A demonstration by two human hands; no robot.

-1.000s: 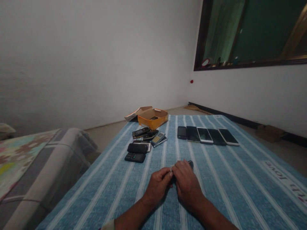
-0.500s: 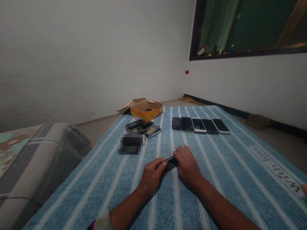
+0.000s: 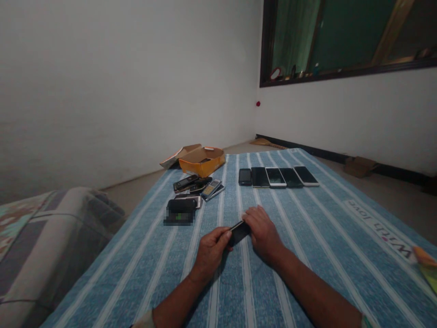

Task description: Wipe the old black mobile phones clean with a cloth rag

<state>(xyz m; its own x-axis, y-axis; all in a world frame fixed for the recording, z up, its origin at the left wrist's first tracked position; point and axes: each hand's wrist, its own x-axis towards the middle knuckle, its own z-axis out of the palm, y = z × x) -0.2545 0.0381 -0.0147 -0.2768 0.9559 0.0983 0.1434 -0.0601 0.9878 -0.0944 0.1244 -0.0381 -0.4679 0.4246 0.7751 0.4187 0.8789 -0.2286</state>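
Between my two hands, a small black mobile phone (image 3: 240, 233) is held tilted just above the striped cloth. My left hand (image 3: 210, 248) pinches its left end, thumb on top. Around its right end my right hand (image 3: 263, 230) is closed, the fingers partly covering it. Beyond my hands on the right lies a row of several phones, among them a small black phone (image 3: 245, 176), a white-framed phone (image 3: 276, 177) and a white phone (image 3: 306, 176) at the right end. Farther left is a loose pile with a black phone (image 3: 185, 182) and a keypad phone (image 3: 211, 188).
An open orange box (image 3: 202, 164) with something dark inside stands at the far edge of the blue striped cloth (image 3: 164, 273). Pixelated dark items (image 3: 179, 214) lie left of my hands. A draped grey blanket (image 3: 78, 237) is at the left, an orange-green object (image 3: 426, 266) at the right edge.
The view has shifted slightly, moving the surroundings a little leftward. Both hands keep hold of the black phone, nearly unchanged in pose. More of the orange-green object shows at right.
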